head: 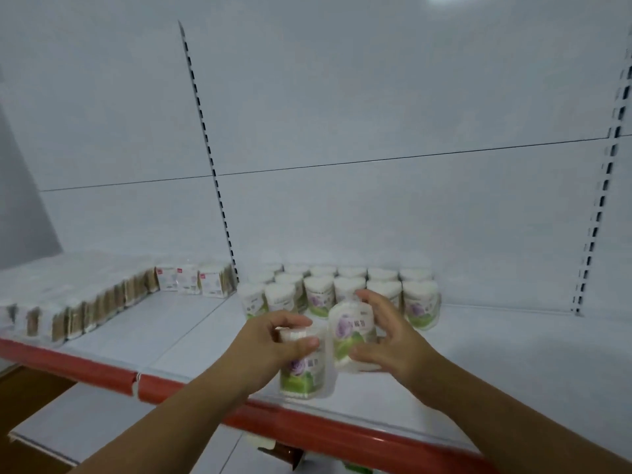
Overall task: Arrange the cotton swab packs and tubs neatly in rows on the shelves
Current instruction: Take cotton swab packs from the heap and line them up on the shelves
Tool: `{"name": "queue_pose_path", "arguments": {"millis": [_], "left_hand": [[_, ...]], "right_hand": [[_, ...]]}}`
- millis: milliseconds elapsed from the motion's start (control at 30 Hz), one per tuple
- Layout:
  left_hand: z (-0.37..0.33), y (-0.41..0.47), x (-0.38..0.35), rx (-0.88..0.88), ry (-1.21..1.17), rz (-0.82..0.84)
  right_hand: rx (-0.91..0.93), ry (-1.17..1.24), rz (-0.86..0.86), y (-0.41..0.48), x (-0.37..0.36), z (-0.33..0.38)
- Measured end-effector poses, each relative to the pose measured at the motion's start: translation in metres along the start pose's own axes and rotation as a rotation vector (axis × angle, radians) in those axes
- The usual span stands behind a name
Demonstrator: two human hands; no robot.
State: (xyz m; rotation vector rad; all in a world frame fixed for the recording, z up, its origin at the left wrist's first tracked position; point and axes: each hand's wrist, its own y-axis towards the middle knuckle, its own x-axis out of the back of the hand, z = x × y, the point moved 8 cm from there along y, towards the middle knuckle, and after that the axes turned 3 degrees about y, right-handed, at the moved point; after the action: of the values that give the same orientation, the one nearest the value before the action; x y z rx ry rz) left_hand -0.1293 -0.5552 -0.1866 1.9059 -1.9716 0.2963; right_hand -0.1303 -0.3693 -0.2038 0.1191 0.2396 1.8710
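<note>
Head view: left hand (pixel 273 340) partly covers blurred tub (pixel 302 376).

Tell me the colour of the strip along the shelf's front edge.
Red: the plastic front edge strip shows best in the head view.

Bare left forearm (pixel 164 425) and bare right forearm (pixel 506 412), slim and smooth, uncovered from wrist to the lower edge of view. Left hand (pixel 270 347) and right hand (pixel 390 336) likewise bare, slender-fingered, nail detail lost to motion blur.
</note>
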Motion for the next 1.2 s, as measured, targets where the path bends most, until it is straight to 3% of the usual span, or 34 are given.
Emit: {"name": "queue_pose_path", "arguments": {"millis": [167, 300, 400, 600, 767, 1000, 1200], "left_hand": [[0.007, 0.037, -0.006, -0.129, 0.106, -0.029], [-0.002, 0.066, -0.005, -0.336, 0.418, -0.158], [-0.008, 0.084, -0.012, -0.507, 0.532, -0.186], [-0.021, 0.111, -0.03, -0.749, 0.854, -0.141], [-0.019, 0.115, -0.033, -0.731, 1.07, -0.018], [-0.02, 0.122, -0.021, -0.788, 1.064, 0.082], [-0.054, 0.122, -0.011, -0.942, 0.742, 0.016]], "right_hand": [[0.001, -0.294, -0.03, 0.033, 0.022, -0.029], [0.201, -0.859, -0.075, 0.051, 0.021, -0.023], [0.419, -1.131, -0.223, 0.05, 0.021, -0.005], [0.387, -1.285, -0.345, 0.054, 0.023, 0.0], [0.37, -1.375, -0.441, 0.055, 0.015, 0.005], [0.28, -1.522, -0.424, 0.064, 0.0, 0.001], [0.323, -1.634, -0.272, 0.034, 0.008, 0.019]]}}
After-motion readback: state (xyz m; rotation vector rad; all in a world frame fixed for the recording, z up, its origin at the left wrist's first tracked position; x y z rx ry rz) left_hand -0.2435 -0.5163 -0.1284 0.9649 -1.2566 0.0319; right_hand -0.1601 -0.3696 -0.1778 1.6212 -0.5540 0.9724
